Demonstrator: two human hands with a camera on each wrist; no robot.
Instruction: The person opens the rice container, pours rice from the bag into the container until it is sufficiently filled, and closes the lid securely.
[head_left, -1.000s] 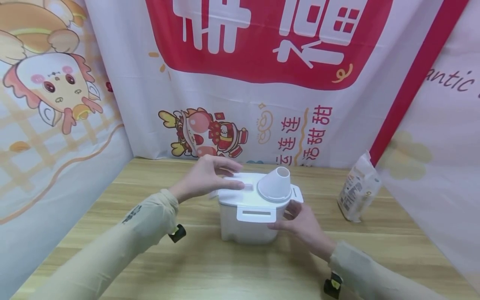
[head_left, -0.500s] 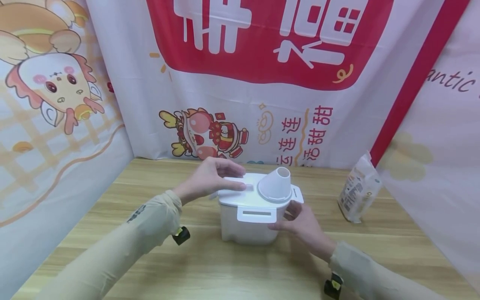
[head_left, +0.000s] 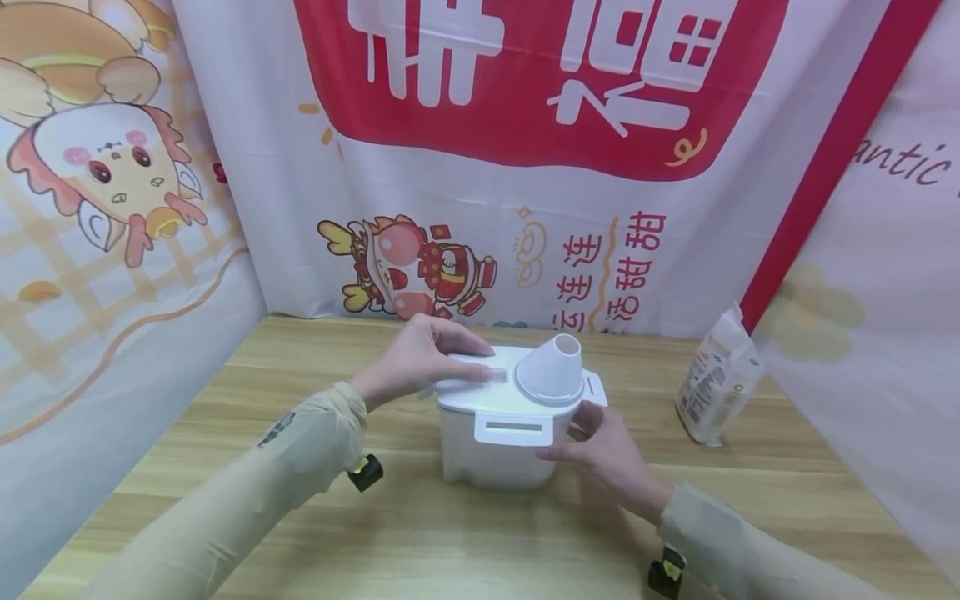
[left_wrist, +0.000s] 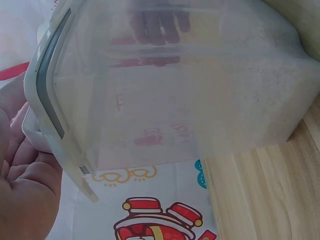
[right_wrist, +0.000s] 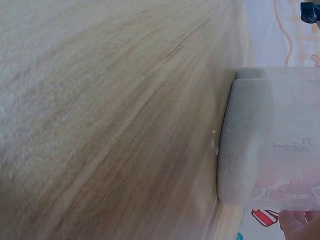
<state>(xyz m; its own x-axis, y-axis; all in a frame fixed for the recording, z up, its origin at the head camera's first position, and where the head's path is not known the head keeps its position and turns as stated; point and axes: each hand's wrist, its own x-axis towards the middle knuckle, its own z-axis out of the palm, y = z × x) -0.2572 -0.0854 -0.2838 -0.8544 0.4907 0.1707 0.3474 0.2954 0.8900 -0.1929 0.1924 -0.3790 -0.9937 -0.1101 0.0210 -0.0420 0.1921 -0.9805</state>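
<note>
A translucent storage container stands upright on the table, with a white lid on top. A white cone-shaped cup sits on the lid's right part. Across the lid's left part lies my left hand, its thumb near a small tab and its fingers toward the far edge. My right hand grips the container's right end, thumb in front and fingers behind. Pale grainy contents fill the bottom in the right wrist view. The left fingertips are partly hidden in the left wrist view.
A white printed plastic bag stands at the right on the wooden table. A few white grains lie beside the container's base. Printed cloth hangs behind the table and along both sides.
My left hand has shifted slightly to the right over the lid. The right hand and the container have stayed in place.
</note>
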